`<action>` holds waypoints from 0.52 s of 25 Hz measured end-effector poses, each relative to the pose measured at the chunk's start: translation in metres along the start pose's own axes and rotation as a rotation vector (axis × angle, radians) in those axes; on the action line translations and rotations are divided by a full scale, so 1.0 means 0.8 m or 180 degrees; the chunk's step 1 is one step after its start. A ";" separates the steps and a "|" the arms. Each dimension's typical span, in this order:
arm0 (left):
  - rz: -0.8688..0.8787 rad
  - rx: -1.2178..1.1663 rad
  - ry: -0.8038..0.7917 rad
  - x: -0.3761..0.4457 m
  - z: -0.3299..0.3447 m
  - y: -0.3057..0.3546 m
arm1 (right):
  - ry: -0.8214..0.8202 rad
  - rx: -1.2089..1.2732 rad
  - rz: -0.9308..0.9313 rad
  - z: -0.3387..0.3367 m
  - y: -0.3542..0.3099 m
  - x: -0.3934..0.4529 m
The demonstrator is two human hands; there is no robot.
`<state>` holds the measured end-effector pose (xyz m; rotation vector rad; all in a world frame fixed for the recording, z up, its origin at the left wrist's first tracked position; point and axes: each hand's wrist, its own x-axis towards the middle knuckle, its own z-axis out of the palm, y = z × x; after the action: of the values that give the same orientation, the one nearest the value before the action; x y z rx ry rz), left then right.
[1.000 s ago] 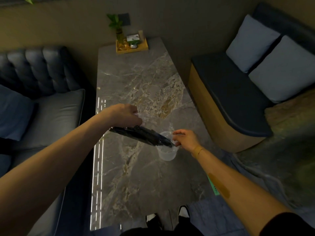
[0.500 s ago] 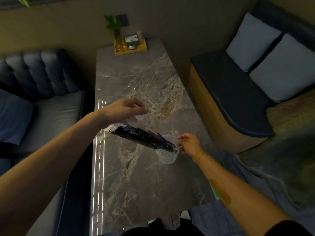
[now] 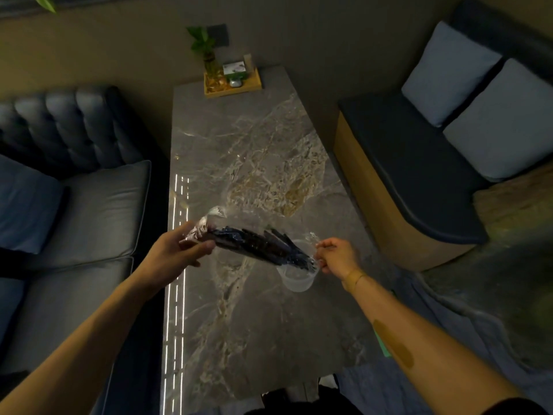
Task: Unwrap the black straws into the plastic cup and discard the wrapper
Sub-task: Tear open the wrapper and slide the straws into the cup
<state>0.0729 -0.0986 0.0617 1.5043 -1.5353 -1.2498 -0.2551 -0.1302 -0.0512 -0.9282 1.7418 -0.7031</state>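
Observation:
A bundle of black straws (image 3: 260,245) lies tilted inside a clear plastic wrapper (image 3: 209,223), with its lower end over the mouth of a clear plastic cup (image 3: 297,280) on the marble table (image 3: 254,324). My left hand (image 3: 176,254) grips the wrapper's bunched upper end from below. My right hand (image 3: 338,257) pinches the wrapper's open edge right beside the cup's rim. I cannot tell whether the straw tips touch the inside of the cup.
A wooden tray (image 3: 233,85) with a small plant and a box stands at the table's far end. A dark tufted sofa (image 3: 59,175) runs along the left, and a bench (image 3: 419,181) with two grey cushions along the right. My shoes (image 3: 299,396) show at the near edge.
My left hand dropped from above the bundle and took hold of the wrapper's upper end from below. The right hand stayed at the cup and the bundle's lower end stayed over it.

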 end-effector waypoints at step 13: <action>0.0618 0.0468 0.0013 0.033 0.022 0.066 | -0.0317 -0.0126 -0.0130 -0.017 0.001 -0.002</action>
<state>0.0335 -0.1269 0.1001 1.4071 -1.7569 -1.0417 -0.2678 -0.1279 -0.0470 -1.0117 1.6581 -0.6400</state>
